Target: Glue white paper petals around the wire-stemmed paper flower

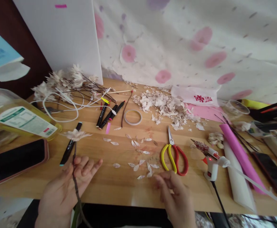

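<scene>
Holding a flower [76, 134] upright by its stem [74, 155] in the left hand [62, 190], fingers spread, above the counter [119, 190]; drawing the right hand's [174, 196] fingertips together near loose petals [140, 167] and scissors [174, 158], any held item indiscernible.

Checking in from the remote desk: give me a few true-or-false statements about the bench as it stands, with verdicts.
The left hand holds a twig topped with a paper flower. True.

The scissors have yellow and red handles. True.

The right hand grips the scissors. False: it is just below them, not gripping them.

The glue gun sits left of the phone. False: the phone is at the far left, and the glue gun is right of the scissors.
</scene>
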{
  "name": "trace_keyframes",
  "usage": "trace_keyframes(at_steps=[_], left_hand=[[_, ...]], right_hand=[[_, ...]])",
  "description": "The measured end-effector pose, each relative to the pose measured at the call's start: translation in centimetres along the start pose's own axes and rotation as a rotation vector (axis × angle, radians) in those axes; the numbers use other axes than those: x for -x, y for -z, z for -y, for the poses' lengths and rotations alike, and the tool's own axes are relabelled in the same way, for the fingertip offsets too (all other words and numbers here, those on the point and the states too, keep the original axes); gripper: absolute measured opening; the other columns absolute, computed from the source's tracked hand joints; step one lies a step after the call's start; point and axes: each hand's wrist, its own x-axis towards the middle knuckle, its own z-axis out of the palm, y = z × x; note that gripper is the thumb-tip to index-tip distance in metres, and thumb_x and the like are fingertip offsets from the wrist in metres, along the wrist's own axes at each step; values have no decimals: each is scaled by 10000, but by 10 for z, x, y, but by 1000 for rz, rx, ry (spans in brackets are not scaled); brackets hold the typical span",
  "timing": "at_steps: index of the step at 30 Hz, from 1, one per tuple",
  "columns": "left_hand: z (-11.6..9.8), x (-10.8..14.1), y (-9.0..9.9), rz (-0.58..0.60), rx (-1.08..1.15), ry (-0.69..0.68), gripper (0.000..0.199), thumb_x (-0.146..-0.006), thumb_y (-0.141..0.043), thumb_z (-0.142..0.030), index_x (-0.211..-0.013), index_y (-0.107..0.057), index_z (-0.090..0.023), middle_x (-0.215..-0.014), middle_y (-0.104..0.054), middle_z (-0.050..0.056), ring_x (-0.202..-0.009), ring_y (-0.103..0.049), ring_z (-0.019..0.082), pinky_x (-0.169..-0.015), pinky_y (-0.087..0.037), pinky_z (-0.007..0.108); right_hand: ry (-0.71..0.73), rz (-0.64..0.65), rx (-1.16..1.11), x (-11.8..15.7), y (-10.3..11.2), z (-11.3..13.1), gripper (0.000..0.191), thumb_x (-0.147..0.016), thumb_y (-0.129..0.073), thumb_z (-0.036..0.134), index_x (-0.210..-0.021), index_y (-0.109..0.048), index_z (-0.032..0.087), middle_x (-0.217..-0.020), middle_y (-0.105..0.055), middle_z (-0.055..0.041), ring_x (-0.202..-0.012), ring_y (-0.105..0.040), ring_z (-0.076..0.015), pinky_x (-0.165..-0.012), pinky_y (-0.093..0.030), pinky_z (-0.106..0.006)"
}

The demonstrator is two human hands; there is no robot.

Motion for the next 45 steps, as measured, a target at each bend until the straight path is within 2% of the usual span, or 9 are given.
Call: trace_keyframes(at_steps=[2,4,6,9,12,22,29,39,45], left_hand=[[2,-3,1,21,16,34,354,-564,-960,-237,-691,-630,-229,-539,-447,-102,-508,-484,84,-803,-666,402],[3,-1,2,27,15,51,348,-582,-954,-234,-695,-625,-219,-541,-438,-100,-513,-476,78,-762,-657,366],[4,3,3,19,12,53,360,-574,-960,-235,-695,-621,-213,-541,-441,-97,-522,-488,80,-739,-653,342],[6,10,6,-4,17,34,341,-600,-956,-261,-717,-639,-217,-534,-459,-92,-529,-515,85,-767,-659,341],[10,12,8,31,-28,97,311,-609,-957,-286,-701,-668,-218,-567,-535,-63,-588,-582,111,-856,-653,379],[31,-10,-3,259,-21,251,229,-669,-942,-280,-695,-727,-203,-545,-553,-52,-577,-585,90,-763,-633,277],[33,-16,-10,269,-57,284,258,-637,-962,-279,-659,-726,-177,-536,-555,-52,-547,-537,72,-726,-600,268],[34,-17,-13,220,-69,279,302,-619,-967,-260,-669,-681,-176,-548,-497,-66,-531,-488,65,-668,-557,247],[32,-18,-11,220,-48,296,257,-659,-937,-205,-722,-689,-184,-583,-510,-63,-564,-518,79,-687,-581,261]], right_hand=[[44,-45,48,-8,10,-4,184,-1042,-536,284,-944,-683,233,-692,-709,22,-490,-639,-116,-482,-521,-180],[159,-58,115,-16,14,-7,194,-1035,-514,217,-1113,-690,245,-960,-799,-29,-842,-776,-166,-776,-610,-224],[247,-38,147,-24,14,-7,300,-1021,-526,166,-1291,-626,252,-1149,-799,-46,-1116,-746,-186,-990,-568,-271],[285,-9,169,-34,11,-3,337,-1003,-568,128,-1311,-602,259,-1097,-813,-30,-993,-778,-159,-881,-598,-227],[318,22,218,-42,13,2,206,-988,-563,118,-1094,-673,256,-986,-794,-22,-857,-758,-153,-740,-590,-230],[249,123,363,-49,14,-25,136,-986,-577,159,-995,-699,219,-955,-762,-65,-902,-689,-256,-795,-556,-397],[209,180,432,-52,21,-30,106,-967,-608,176,-960,-710,205,-918,-736,-79,-887,-658,-277,-814,-537,-443],[171,276,473,-45,16,-25,139,-947,-605,150,-866,-673,240,-1185,-685,-114,-1109,-580,-334,-932,-488,-550],[101,262,339,-46,14,-22,160,-920,-602,136,-803,-638,240,-1018,-724,-87,-1039,-584,-312,-967,-455,-548]])
